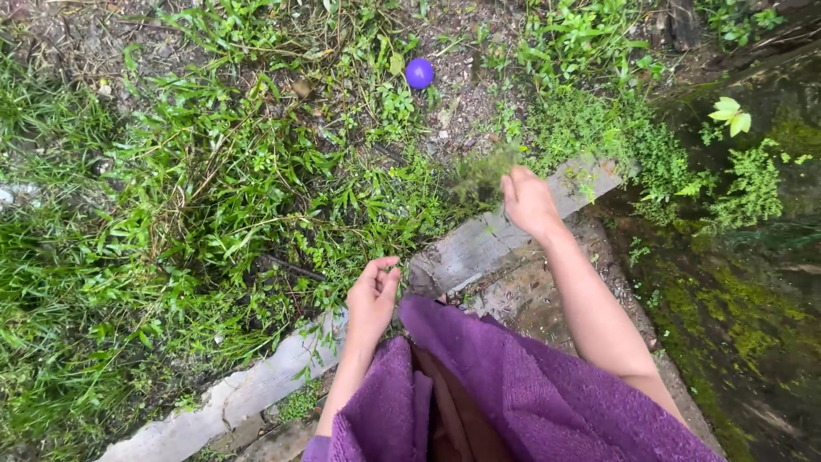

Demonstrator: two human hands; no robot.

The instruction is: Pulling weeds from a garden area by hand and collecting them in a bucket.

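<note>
My right hand (528, 200) is closed around a blurred tuft of green weeds (481, 171), held just above the concrete curb (479, 244). My left hand (373, 297) hovers lower and to the left, fingers loosely curled and apart, holding nothing, close to the low grass at the curb's edge. Purple cloth (513, 385) covers my lap at the bottom of the view.
Thick grass and weeds (171, 214) fill the ground left of the curb. A small purple ball (419, 73) lies on bare soil at the top. Mossy wet ground (735, 325) and leafy plants (731, 115) lie to the right.
</note>
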